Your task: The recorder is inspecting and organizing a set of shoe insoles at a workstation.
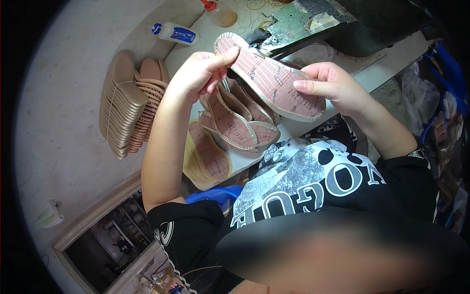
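Observation:
Between both hands, above the work table, I hold a sandal insole [267,81] with its pink, pen-marked underside up and a pale, pleated edge folded around it. My left hand [208,73] pinches its narrow end, thumb on top. My right hand [330,88] grips the wider end, thumb on the pink face and fingers underneath. Just below it on the table lie several similar insoles [230,125] in a loose, overlapping pile. Closer to me is a stack of insoles with yellow edges [208,157].
Left of the table, a string-tied bundle of tan insoles [120,115] stands by the wall. A white bottle with a blue label [180,35] and a red-capped bottle [223,15] are at the back. A worn green metal machine part [298,29] juts over the table's far side.

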